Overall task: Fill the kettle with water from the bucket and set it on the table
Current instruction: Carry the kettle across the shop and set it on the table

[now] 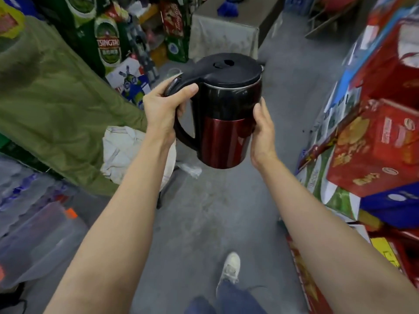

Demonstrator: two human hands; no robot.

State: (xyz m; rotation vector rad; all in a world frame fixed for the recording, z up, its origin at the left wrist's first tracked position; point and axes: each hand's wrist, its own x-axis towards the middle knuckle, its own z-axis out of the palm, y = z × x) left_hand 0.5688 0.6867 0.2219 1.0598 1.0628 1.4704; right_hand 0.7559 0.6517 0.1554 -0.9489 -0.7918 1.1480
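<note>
So the kettle point(226, 109) is up in the air right in the middle of the view, black lid shut on top, black upper body and shiny dark red lower half, sitting roughly upright with the handle pointing left. The left hand point(162, 107) is wrapped closed around the top of the handle, thumb lying over the handle where it meets the lid. The right hand point(263, 130) is flat against the right side of the body, palm cupping it, fingers hidden behind the kettle, so more of a steadying press than a real grab.

Room to move is a narrow strip of grey concrete floor point(204, 211) running from near to far. On the left it's hemmed in by a big olive-green cloth point(56, 109) draped over something, a crumpled white sack point(122, 150) just past it, and shrink-wrapped packs of bottles point(34, 211) nearest the camera. The right edge is a wall of stacked red cartons point(374, 150) with biscuits pictured on them; the print is too blurred to read. At the far end, a table point(223, 35) with a grey cover partly blocks the aisle, with open floor to its right.

Only writing I can actually read: "TSINGTAO" on the green beer cartons point(107, 41) at far left. One white sneaker point(231, 266) and jeans show at the bottom.
</note>
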